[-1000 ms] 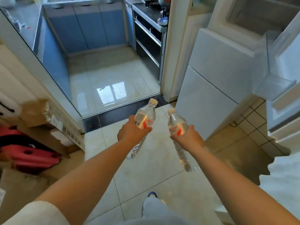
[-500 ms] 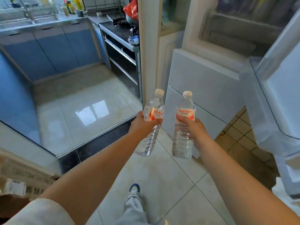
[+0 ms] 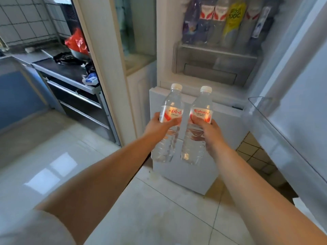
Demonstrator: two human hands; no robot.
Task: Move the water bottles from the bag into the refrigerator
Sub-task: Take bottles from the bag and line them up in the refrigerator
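My left hand (image 3: 159, 128) grips a clear water bottle (image 3: 170, 110) with a white cap and a red-and-white label. My right hand (image 3: 209, 131) grips a second, matching water bottle (image 3: 200, 112). Both bottles stand nearly upright, side by side, in front of the white refrigerator (image 3: 223, 124), below its open upper compartment. On the shelf (image 3: 215, 52) inside that compartment stand several drink bottles (image 3: 231, 20). The bag is out of view.
The open refrigerator door (image 3: 292, 103) stands to the right, with a clear door bin (image 3: 261, 110) on it. A cream door frame (image 3: 104, 68) sits left of the refrigerator, with a black stove (image 3: 70, 75) and a red bag (image 3: 77, 41) beyond. Pale floor tiles lie underfoot.
Both hands have lifted the bottles up and toward the refrigerator. My view has risen, so the open upper compartment and its drinks now show.
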